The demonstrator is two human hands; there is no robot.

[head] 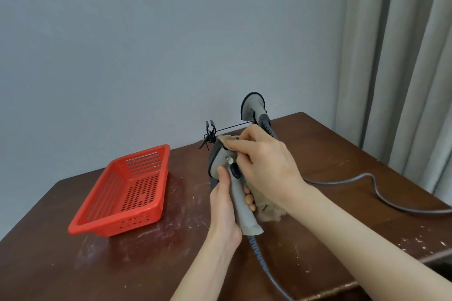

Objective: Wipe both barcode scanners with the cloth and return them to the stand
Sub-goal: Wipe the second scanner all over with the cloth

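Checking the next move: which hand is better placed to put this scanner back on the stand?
Probably the left hand: it holds the scanner by its handle, while the right hand pinches the cloth.

Left hand [223, 205] grips scanner [241, 205]; right hand [265, 166] presses cloth [226, 141].

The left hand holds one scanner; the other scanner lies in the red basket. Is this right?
No. The head view shows the other scanner at the stand, not in the red basket. The left hand does hold one scanner.
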